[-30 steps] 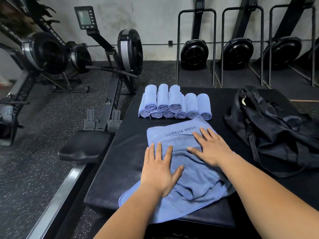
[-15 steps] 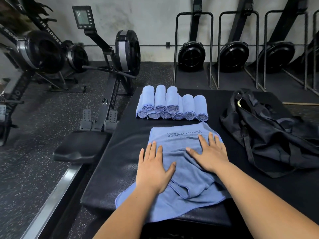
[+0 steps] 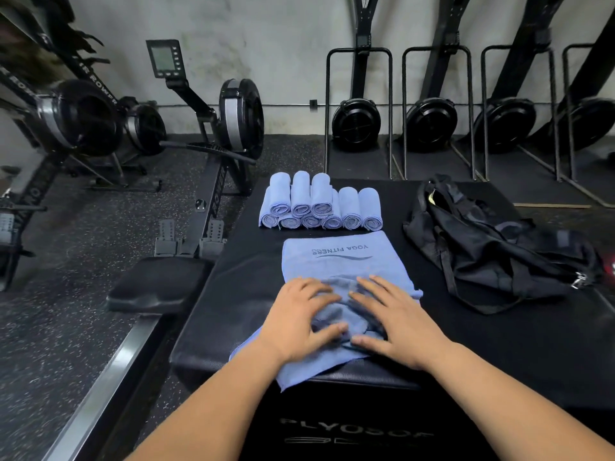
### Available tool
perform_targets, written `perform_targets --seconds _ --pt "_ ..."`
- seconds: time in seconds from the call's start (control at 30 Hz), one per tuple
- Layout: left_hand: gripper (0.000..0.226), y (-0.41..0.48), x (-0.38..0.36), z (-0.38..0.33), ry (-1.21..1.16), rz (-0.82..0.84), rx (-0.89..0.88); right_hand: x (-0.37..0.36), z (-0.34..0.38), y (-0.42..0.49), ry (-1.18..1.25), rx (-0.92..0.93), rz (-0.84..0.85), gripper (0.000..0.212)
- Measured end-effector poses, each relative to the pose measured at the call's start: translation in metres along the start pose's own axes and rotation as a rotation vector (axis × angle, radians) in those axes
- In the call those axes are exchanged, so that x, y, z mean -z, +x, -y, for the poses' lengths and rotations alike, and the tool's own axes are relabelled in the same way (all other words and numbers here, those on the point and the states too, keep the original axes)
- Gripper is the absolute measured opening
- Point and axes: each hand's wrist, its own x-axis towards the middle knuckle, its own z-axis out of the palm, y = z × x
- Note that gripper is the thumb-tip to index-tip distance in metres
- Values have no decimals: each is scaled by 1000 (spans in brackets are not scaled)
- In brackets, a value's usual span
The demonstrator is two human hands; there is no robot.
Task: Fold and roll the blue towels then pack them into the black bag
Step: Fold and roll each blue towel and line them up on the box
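Observation:
A blue towel (image 3: 336,261) printed "YOGA FITNESS" lies flat on the black plyo box (image 3: 233,294), its near end bunched up and hanging over the front edge. My left hand (image 3: 299,324) and my right hand (image 3: 396,324) sit side by side on that bunched part. Each hand grips the gathered cloth between its fingers and thumb. Several rolled blue towels (image 3: 319,204) are stacked in two layers at the far side of the box. The black bag (image 3: 492,254) lies crumpled on the box to the right, beyond my right hand.
A rowing machine (image 3: 219,134) with its seat (image 3: 156,284) and rail stands close against the box's left side. More rowers stand upright along the back wall (image 3: 429,124). The floor is speckled black rubber.
Both hands slid back toward me and closer together, from lying flat and spread on the towel to gathering its near end into a bunch. The camera view shifted slightly.

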Motion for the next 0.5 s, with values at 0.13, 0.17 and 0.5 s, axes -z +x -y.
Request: perform_targets --seconds 0.13,0.17,0.5 --pt "39 -12 -1 -8 51 95 -87 0 8 -16 20 91 -127 63" --pt "32 -14 -2 -8 48 82 -80 -1 8 -21 20 82 -146 54" --pt "24 -15 19 -6 100 -119 322 9 -12 -31 134 -82 -399 18"
